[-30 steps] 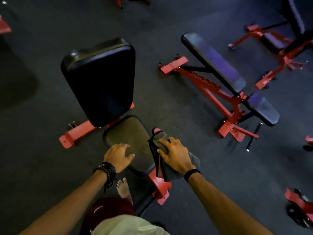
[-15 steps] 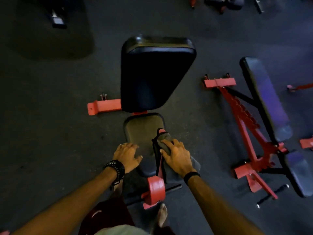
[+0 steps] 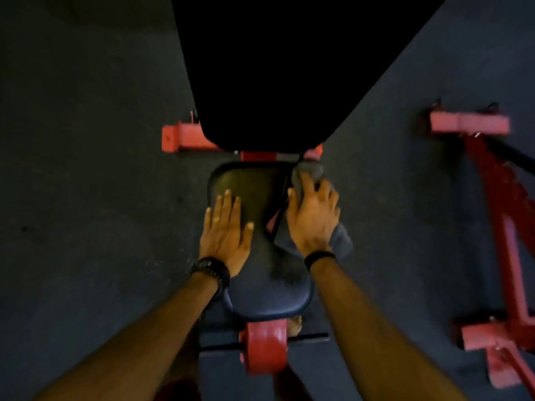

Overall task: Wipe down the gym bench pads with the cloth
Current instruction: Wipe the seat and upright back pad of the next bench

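Left hand (image 3: 224,230) lies flat, fingers straight, on the left part of the seat pad (image 3: 262,290). Right hand (image 3: 314,217) presses the grey cloth (image 3: 341,241) against the pad's right edge, fingers spread over it. The raised back pad (image 3: 278,68) stands beyond. A second bench's red frame (image 3: 498,227) is at right on the floor (image 3: 86,198).

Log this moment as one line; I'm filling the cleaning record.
left hand: flat on seat pad | right hand: presses cloth at pad's right edge | back pad: untouched
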